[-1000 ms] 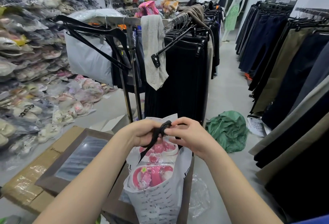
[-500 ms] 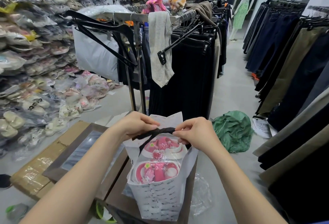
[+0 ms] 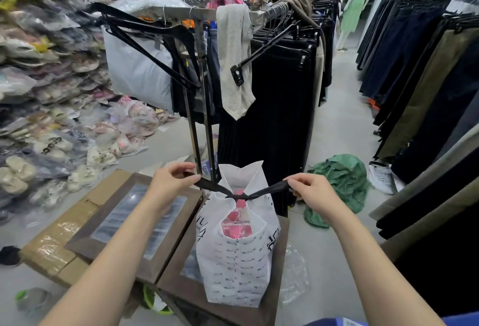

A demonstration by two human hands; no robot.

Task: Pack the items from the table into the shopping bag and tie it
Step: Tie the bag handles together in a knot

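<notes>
A white printed shopping bag (image 3: pixel 237 261) stands upright on a small brown-framed table (image 3: pixel 281 268). Pink items (image 3: pixel 237 231) show through a gap in its front. Its two black handles (image 3: pixel 239 196) are crossed into a knot at the bag's mouth and stretched out sideways. My left hand (image 3: pixel 172 178) pinches the left handle end. My right hand (image 3: pixel 309 189) pinches the right handle end. Both hands are apart, level with the bag's top.
A second brown-framed table (image 3: pixel 85 237) and a taped cardboard box (image 3: pixel 46 253) lie to the left. A clothes rack (image 3: pixel 280 87) with black trousers stands just behind the bag. Packed slippers (image 3: pixel 39 118) pile at the left; a green bag (image 3: pixel 339 183) lies on the floor.
My hands were together over the bag, working the black handles. They have moved apart sideways, pulling the handles taut into a knot and closing the bag's mouth.
</notes>
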